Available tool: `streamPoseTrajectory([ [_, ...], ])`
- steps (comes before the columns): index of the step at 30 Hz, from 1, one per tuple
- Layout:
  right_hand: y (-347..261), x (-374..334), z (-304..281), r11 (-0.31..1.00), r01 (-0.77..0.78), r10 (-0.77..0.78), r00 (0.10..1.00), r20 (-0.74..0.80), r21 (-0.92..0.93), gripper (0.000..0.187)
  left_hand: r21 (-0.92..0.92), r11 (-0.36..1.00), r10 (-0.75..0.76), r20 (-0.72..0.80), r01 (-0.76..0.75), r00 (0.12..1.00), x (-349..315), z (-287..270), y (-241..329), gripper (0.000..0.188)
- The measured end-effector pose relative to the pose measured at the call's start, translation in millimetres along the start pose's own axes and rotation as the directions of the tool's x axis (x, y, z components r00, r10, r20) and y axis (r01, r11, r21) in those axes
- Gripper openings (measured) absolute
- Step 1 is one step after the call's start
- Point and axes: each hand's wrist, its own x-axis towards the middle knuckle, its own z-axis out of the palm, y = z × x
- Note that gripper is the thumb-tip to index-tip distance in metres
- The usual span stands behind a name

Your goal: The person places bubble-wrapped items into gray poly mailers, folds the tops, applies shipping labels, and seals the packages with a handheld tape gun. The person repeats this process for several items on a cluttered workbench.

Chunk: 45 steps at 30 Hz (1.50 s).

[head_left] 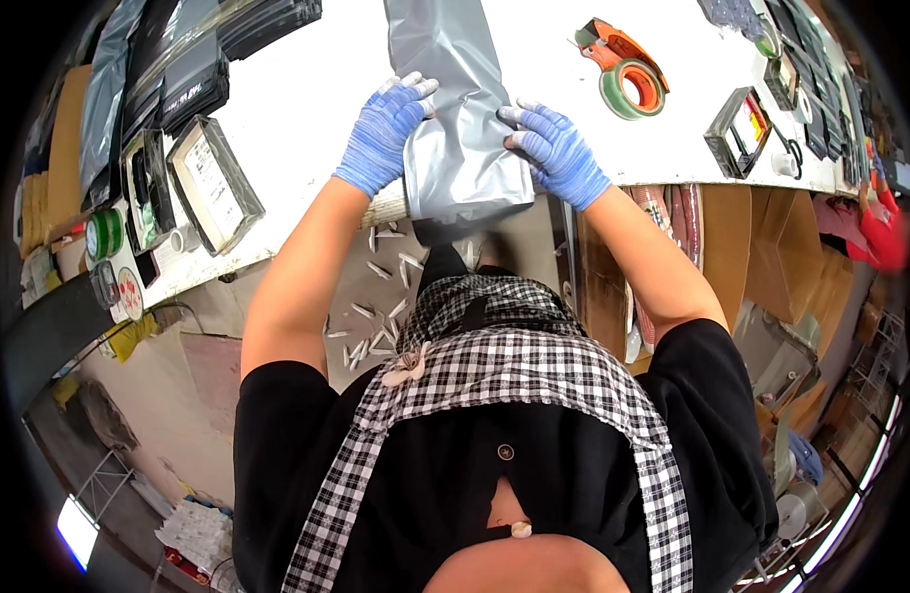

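A shiny grey plastic mailing bag lies lengthwise on the white table, its near end hanging a little over the front edge. My left hand, in a blue knit glove with pale fingertips, grips the bag's left side with curled fingers. On the opposite side my right hand, gloved alike, pinches the bag's right edge. The film is creased between the hands. Whatever the bag may contain is hidden.
An orange tape dispenser with green-edged tape lies right of the bag on the white table. Stacked dark packages and a framed tray stand left. Another small frame is at right. White scraps litter the floor.
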Motion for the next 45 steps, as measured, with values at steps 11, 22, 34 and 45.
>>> streamPoseTrajectory([
  [11, -10.1, -4.1, -20.7, 0.990, -0.063, 0.062, 0.998, 0.011, 0.128, 0.024, -0.205, 0.975, -0.092, -0.026, 0.084, 0.995, -11.2, -23.1, 30.7, 0.029],
  [22, -35.7, 0.3, -43.0, 0.965, -0.153, 0.171, 0.983, -0.068, 0.213, 0.027, -0.537, 0.831, -0.270, -0.159, 0.146, 0.950, -30.2, -30.6, 78.1, 0.032],
  [34, -117.9, 44.4, -86.5, 0.872, -0.321, 0.289, 0.947, 0.140, 0.370, 0.023, -0.485, 0.860, -0.276, -0.177, 0.160, 0.945, -50.2, -28.9, 101.8, 0.070],
  [45, -134.9, 65.2, -35.1, 0.865, -0.214, 0.151, 0.974, 0.170, 0.455, 0.013, -0.316, 0.924, -0.269, -0.144, 0.214, 0.952, -43.1, -37.6, 102.2, 0.066],
])
